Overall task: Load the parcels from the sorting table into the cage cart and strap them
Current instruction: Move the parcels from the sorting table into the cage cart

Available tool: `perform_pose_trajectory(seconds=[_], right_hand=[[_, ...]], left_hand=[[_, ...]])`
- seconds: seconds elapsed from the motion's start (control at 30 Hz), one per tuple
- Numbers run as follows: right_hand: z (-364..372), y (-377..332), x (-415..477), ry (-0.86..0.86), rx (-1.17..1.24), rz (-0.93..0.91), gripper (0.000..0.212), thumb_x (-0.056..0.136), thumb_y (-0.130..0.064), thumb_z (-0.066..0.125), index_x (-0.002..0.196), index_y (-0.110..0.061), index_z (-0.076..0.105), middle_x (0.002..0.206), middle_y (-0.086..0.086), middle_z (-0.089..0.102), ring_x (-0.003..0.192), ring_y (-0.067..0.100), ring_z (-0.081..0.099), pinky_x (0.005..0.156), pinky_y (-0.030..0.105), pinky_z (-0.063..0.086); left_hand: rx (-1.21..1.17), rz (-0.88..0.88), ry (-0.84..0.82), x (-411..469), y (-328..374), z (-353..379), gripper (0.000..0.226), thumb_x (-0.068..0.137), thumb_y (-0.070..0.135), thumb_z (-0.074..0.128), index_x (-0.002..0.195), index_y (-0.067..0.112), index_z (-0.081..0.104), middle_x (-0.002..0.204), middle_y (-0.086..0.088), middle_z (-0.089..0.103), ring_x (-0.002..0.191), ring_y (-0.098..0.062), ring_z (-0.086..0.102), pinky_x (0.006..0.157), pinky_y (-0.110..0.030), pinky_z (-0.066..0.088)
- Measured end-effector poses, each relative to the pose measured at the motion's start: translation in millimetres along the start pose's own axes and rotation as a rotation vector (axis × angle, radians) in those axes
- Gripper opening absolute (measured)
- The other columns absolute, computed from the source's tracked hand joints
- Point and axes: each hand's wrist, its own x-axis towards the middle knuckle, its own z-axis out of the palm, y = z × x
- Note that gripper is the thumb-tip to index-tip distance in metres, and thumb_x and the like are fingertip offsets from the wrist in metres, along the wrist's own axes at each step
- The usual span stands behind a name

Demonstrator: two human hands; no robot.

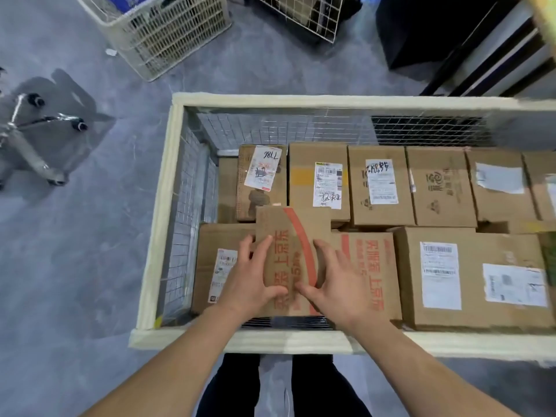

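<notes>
The cage cart (pixel 301 100) has a cream padded rim and wire mesh walls, and I look down into it. Several brown cardboard parcels fill its floor in two rows, such as a labelled one at the back (pixel 319 182) and a large one at the near right (pixel 469 278). A smaller parcel with red print (pixel 293 233) lies on top of the near row. My left hand (pixel 249 278) rests on its left side with fingers spread. My right hand (pixel 340 281) rests on its right side, thumb on the top face. Both hands lie fairly flat against it.
A cream wire basket (pixel 162 34) and a second wire cage (pixel 304 16) stand on the grey floor beyond the cart. A metal wheeled chair base (pixel 36 139) is at the left. Dark shelving (pixel 481 40) is at the back right. My legs touch the cart's near rim.
</notes>
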Motion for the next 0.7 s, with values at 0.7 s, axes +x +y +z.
perform_pose_trajectory(seconds=[0.7], right_hand=[[28, 30, 9, -0.18, -0.19, 0.054, 0.036, 0.084, -0.016, 0.066, 0.114, -0.023, 0.048, 0.115, 0.002, 0.038, 0.089, 0.02, 0.049, 0.075, 0.033, 0.055]], left_hand=[[0.236, -0.082, -0.251, 27, -16, 66, 0.104, 0.082, 0.009, 0.073, 0.153, 0.03, 0.0, 0.151, -0.005, 0.007, 0.119, -0.024, 0.054, 0.098, -0.035, 0.052]])
